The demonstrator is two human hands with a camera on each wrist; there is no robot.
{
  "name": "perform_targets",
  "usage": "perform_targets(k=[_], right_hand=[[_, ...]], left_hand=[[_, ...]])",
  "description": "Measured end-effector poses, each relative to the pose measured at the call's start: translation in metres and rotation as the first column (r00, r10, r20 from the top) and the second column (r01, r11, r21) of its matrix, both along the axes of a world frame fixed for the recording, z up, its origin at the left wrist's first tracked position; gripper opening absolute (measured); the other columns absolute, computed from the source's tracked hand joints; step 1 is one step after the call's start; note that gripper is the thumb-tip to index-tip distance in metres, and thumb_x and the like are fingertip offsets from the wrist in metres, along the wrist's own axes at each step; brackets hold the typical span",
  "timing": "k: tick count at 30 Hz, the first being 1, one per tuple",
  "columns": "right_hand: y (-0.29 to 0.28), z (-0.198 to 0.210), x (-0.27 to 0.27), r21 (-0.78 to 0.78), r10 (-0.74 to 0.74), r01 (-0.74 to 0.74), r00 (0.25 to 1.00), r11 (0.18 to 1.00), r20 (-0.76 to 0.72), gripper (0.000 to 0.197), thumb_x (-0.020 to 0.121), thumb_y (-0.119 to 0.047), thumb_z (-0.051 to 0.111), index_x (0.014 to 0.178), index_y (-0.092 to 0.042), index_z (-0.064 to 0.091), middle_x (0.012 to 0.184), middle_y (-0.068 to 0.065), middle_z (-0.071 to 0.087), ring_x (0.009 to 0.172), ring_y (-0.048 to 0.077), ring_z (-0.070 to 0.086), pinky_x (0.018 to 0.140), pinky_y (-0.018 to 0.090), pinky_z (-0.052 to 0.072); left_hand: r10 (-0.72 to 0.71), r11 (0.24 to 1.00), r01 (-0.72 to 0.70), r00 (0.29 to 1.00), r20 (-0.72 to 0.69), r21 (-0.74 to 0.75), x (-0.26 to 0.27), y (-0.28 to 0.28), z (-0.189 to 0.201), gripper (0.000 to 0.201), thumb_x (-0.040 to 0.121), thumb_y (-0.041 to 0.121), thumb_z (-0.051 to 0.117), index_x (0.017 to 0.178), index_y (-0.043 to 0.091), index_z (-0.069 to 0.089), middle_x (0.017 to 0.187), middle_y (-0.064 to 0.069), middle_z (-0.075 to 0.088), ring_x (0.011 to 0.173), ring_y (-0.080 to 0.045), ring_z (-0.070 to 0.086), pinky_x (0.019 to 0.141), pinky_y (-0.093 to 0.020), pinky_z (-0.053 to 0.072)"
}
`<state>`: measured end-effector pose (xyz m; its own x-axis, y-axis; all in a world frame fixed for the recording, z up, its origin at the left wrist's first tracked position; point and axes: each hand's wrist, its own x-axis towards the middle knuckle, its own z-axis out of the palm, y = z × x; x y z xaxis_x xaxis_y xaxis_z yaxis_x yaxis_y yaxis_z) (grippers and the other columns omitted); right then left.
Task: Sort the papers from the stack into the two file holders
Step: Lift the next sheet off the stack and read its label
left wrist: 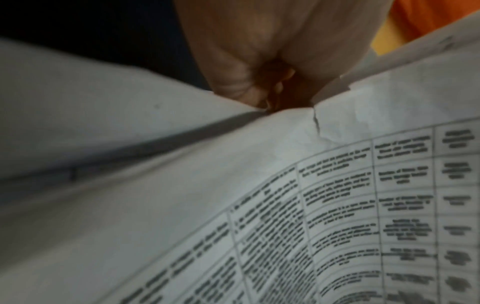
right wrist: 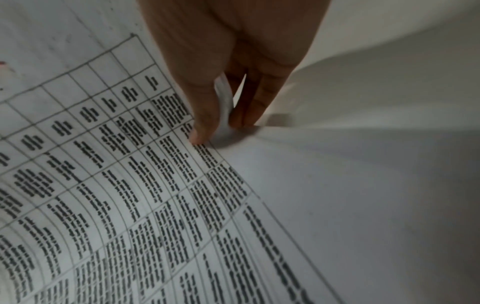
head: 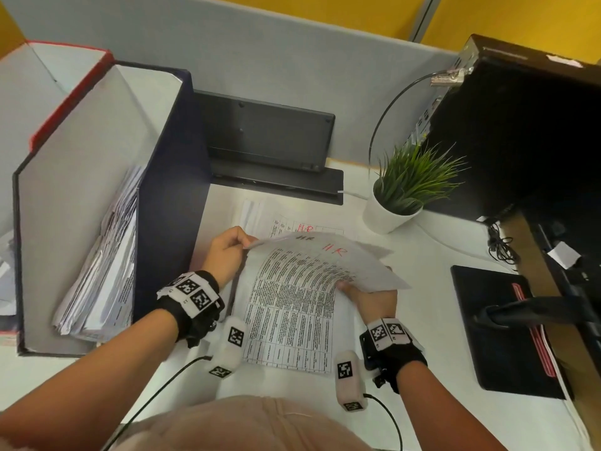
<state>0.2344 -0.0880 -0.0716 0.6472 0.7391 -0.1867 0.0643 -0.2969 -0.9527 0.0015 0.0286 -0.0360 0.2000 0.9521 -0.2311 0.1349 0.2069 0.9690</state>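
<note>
A stack of printed table sheets (head: 289,327) lies on the white desk in front of me. Its top sheets (head: 328,258), marked "HR" in red, are lifted off it. My left hand (head: 242,245) pinches their left corner; in the left wrist view its curled fingers (left wrist: 249,88) close on the torn paper edge (left wrist: 322,115). At the right edge, my right hand (head: 354,289) holds a sheet (right wrist: 223,98) between its thumb and fingers (right wrist: 249,102). The navy file holder (head: 172,190), with papers (head: 104,271) inside, stands at the left. The red file holder (head: 65,92) stands behind it.
A potted plant (head: 403,190) stands right of the stack. Behind the stack a black keyboard (head: 270,138) leans on the grey partition. A black computer case (head: 520,125) and a black pad (head: 497,327) fill the right side. Cables (head: 500,245) trail there.
</note>
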Motion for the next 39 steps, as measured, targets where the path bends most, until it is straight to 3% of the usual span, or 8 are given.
perform_targets(k=[3,6,10,14,18,24,34,39], right_hand=[[0.001,0.006,-0.003,-0.003,-0.024,0.024,0.999,1.0,-0.038,0.055,0.059,0.003,0.084,0.109,0.001,0.06,0.106,0.009,0.066,0.094,0.019,0.062,0.085,0.022,0.05],[0.001,0.007,-0.003,-0.014,-0.04,0.038,0.994,0.999,-0.105,0.046,0.061,0.002,0.083,0.103,-0.002,0.064,0.1,0.006,0.067,0.088,0.016,0.062,0.085,0.026,0.047],[0.005,0.009,-0.006,-0.046,0.012,-0.018,0.991,0.999,-0.135,0.011,0.072,0.006,0.072,0.078,0.005,0.063,0.076,0.006,0.06,0.069,0.016,0.053,0.065,0.017,0.043],[0.004,0.008,0.003,-0.015,-0.106,0.114,0.86,0.993,-0.499,0.052,0.073,0.021,0.044,0.03,-0.008,0.044,0.037,-0.001,0.04,0.034,0.013,0.041,0.035,0.01,0.034],[0.003,0.009,0.002,-0.047,-0.146,0.145,0.81,0.988,-0.568,0.055,0.072,0.02,0.043,0.026,-0.01,0.043,0.035,-0.001,0.039,0.029,0.011,0.043,0.034,0.012,0.037],[0.002,0.005,0.0,-0.074,-0.197,0.191,0.779,0.979,-0.595,0.055,0.071,0.019,0.042,0.025,-0.011,0.043,0.034,-0.001,0.04,0.029,0.013,0.045,0.035,0.013,0.038],[0.003,0.003,0.006,-0.099,-0.192,0.165,0.791,0.981,-0.58,0.052,0.071,0.014,0.046,0.027,-0.013,0.046,0.039,0.001,0.045,0.034,0.015,0.048,0.036,0.014,0.039],[0.004,0.003,0.003,-0.086,-0.212,0.2,0.781,0.976,-0.588,0.037,0.073,0.015,0.045,0.044,-0.005,0.057,0.058,0.005,0.055,0.055,0.025,0.051,0.042,0.016,0.045]], left_hand=[[0.024,0.996,-0.018,0.998,0.065,-0.092,0.001,0.001,0.002,0.036,0.082,-0.016,0.035,0.059,0.009,0.047,0.079,-0.01,0.066,0.071,-0.019,0.061,0.069,-0.026,0.05],[-0.006,0.99,0.012,0.999,0.04,-0.143,0.002,0.001,0.006,0.034,0.084,-0.012,0.036,0.059,0.009,0.047,0.063,-0.002,0.062,0.053,-0.012,0.054,0.045,-0.013,0.042],[0.019,0.966,-0.02,1.0,-0.003,-0.259,0.005,0.004,0.01,0.023,0.086,0.002,0.036,0.075,0.004,0.056,0.069,-0.007,0.055,0.058,-0.018,0.045,0.05,-0.019,0.039],[0.019,0.968,-0.067,0.98,-0.196,-0.24,0.003,0.016,0.007,0.025,0.089,0.015,0.048,0.071,0.005,0.063,0.072,-0.01,0.059,0.066,-0.023,0.053,0.059,-0.027,0.043],[-0.194,0.975,0.085,0.771,-0.607,-0.204,-0.001,0.026,0.007,0.034,0.081,0.033,0.07,0.072,0.0,0.067,0.074,-0.015,0.067,0.076,-0.031,0.066,0.078,-0.036,0.055],[-0.312,0.95,0.175,0.546,-0.777,-0.258,0.012,0.026,0.021,0.038,0.074,0.04,0.075,0.075,0.004,0.061,0.074,-0.01,0.061,0.072,-0.024,0.063,0.056,-0.026,0.047],[-0.313,0.949,0.243,0.66,-0.682,-0.201,0.013,0.021,0.012,0.028,0.088,0.013,0.062,0.068,-0.006,0.065,0.066,-0.019,0.058,0.07,-0.031,0.059,0.066,-0.034,0.049],[-0.049,0.978,0.147,0.855,-0.516,0.151,0.007,0.005,0.005,0.006,0.082,0.004,0.067,0.081,0.003,0.072,0.078,-0.007,0.066,0.073,-0.019,0.06,0.068,-0.022,0.049]])
